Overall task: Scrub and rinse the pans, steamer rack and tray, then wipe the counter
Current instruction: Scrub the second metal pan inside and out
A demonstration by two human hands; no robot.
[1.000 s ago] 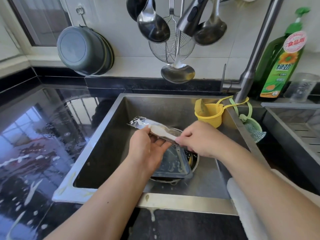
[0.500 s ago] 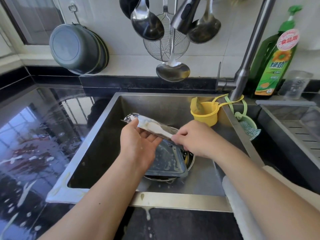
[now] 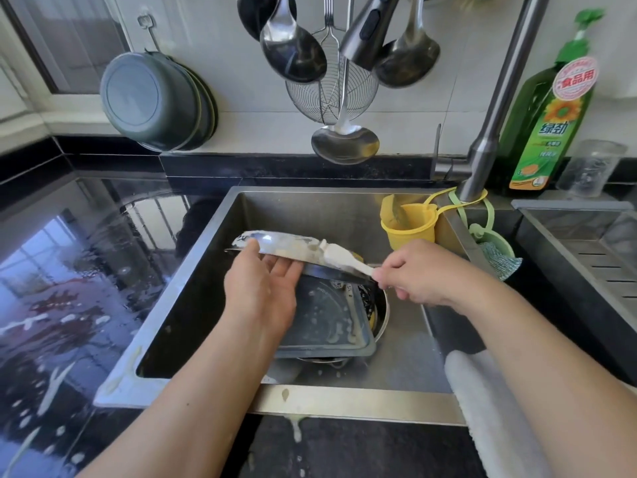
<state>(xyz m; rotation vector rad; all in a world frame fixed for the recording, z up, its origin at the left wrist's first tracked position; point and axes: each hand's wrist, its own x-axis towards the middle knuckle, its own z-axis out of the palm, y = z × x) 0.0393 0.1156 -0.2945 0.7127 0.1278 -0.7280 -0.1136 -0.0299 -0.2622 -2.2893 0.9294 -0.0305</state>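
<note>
My left hand (image 3: 262, 291) holds a shallow metal pan (image 3: 286, 244) over the sink (image 3: 310, 208), thumb on the rim and fingers underneath. The pan is nearly edge-on and smeared with white foam. My right hand (image 3: 413, 274) pinches the handle of a white scrubbing tool (image 3: 341, 257) that lies across the pan's top. Below them a grey rectangular tray (image 3: 324, 319) streaked with foam sits in a round metal pan (image 3: 382, 315) on the sink floor. The steamer rack is not clearly seen.
The black counter (image 3: 69, 288) on the left is wet with foam streaks. A yellow cup (image 3: 410, 225) and a green scrubber holder (image 3: 499, 253) hang by the faucet (image 3: 496, 108). Ladles (image 3: 293, 53) hang overhead. A soap bottle (image 3: 548, 125) stands back right, and a white cloth (image 3: 482, 401) lies at the sink's front right.
My right hand has drawn back to the right, pulling the white tool along the pan. The pan sits flatter in my left hand, whose fingers have straightened underneath.
</note>
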